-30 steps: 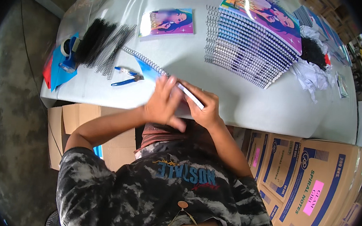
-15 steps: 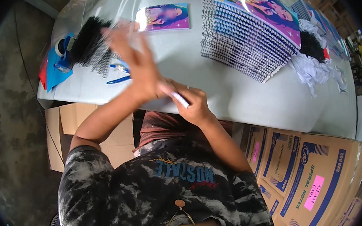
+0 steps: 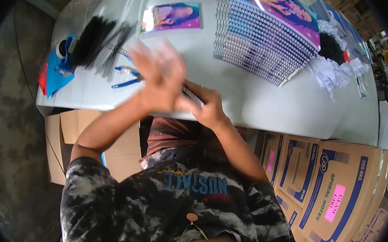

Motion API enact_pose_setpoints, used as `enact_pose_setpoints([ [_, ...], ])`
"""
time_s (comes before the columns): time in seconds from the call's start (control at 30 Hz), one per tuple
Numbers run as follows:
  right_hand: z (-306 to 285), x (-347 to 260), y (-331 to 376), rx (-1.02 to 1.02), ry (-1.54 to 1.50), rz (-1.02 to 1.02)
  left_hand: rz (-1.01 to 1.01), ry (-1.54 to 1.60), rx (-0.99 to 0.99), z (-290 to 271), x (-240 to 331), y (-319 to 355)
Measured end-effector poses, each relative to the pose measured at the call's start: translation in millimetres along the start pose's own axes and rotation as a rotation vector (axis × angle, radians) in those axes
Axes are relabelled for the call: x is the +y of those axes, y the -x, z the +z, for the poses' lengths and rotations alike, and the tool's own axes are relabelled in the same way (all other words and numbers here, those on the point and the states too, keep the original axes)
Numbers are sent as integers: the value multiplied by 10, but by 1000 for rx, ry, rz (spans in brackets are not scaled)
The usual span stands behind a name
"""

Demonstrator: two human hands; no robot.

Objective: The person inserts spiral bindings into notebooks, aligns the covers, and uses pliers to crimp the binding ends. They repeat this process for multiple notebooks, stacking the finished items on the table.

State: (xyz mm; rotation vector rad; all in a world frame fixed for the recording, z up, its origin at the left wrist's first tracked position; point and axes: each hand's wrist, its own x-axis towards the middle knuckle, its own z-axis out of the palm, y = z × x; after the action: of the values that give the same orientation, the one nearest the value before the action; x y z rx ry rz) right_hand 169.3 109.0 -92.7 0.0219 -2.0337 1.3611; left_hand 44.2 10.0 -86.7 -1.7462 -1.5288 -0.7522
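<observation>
Near the front edge of the table, my right hand (image 3: 211, 106) is closed around a thin notebook (image 3: 193, 96), seen nearly edge-on with its pale edge showing. My left hand (image 3: 161, 76) is raised beside it, its lower part close to the notebook. Motion blurs the left fingers, so their grip cannot be read. A thin wire coil (image 3: 118, 50) shows just past these fingertips, by a heap of black wire coils (image 3: 92, 43). Blue-handled pliers (image 3: 125, 84) lie left of my left hand. Beyond it lies a notebook with a purple picture cover (image 3: 171, 18).
A tall stack of spiral-bound notebooks (image 3: 264, 51) stands to the right at the back, with crumpled paper (image 3: 329, 73) and a black coil bundle (image 3: 332, 48) beside it. A blue tape dispenser (image 3: 65, 66) sits at the left edge. Cardboard boxes (image 3: 306, 213) fill the lower right.
My left hand has swept right and toward me, away from the coil heap, and is now nearer the notebook. My right hand keeps its hold at almost the same spot.
</observation>
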Motion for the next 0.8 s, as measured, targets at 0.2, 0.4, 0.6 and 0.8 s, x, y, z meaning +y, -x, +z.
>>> enact_pose_setpoints([
  [0.2, 96, 78, -10, 96, -106, -32, -13, 162, -130, 192, 366, 534],
  [0.4, 74, 29, -7, 45, -86, 62, -274, 47, 86, 53, -61, -305],
  [0.6, 5, 64, 11, -46, -127, 22, 83, 21, -57, -7, 157, 43],
  [0.8, 49, 89, -56, 89, -46, -19, -27, 215, -312, 56, 434, 562],
])
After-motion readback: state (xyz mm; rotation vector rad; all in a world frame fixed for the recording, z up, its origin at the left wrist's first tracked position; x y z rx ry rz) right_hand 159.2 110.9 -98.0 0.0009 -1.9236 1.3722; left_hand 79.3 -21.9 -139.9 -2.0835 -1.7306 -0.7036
